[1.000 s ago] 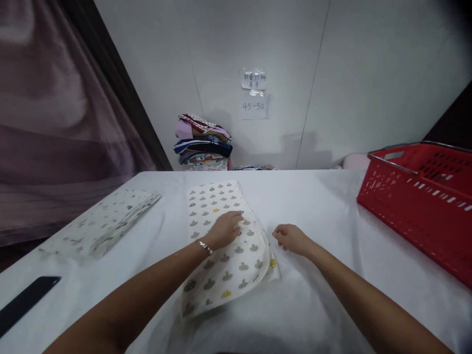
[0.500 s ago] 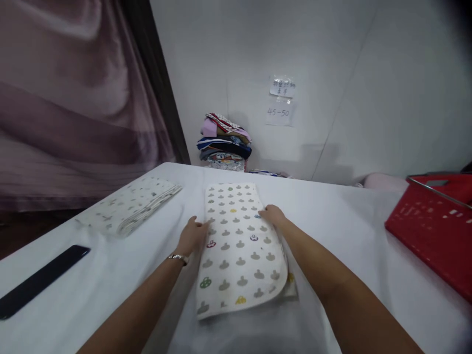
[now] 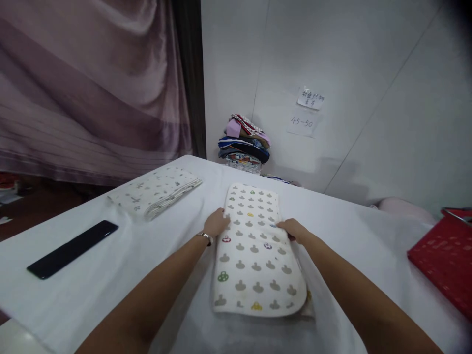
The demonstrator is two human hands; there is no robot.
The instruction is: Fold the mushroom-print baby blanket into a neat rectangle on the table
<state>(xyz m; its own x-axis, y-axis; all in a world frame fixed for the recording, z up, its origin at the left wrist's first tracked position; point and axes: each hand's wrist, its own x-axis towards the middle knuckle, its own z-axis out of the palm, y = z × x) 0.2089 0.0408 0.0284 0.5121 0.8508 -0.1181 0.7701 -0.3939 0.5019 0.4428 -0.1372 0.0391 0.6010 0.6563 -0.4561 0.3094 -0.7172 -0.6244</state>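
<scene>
A folded white cloth (image 3: 254, 250) with grey and a few coloured mushroom-like prints lies lengthwise on the white table (image 3: 177, 246). My left hand (image 3: 217, 222) is closed on its left edge, above the middle. On the opposite edge, my right hand (image 3: 294, 229) pinches the cloth, with the thumb side on top and fingers partly under it. The cloth's near right corner is rounded, and a bit of a lower layer shows beneath it.
Another folded printed cloth (image 3: 158, 191) lies at the back left, with a long black object (image 3: 73, 249) nearer. A red basket (image 3: 442, 255) stands at the right. Behind the table are stacked fabrics (image 3: 244, 142) and a wall with paper signs (image 3: 302, 123).
The view has turned to the left, so things appear further right. Both hands now grip the cloth's edges more closely; the cloth lies much as before.
</scene>
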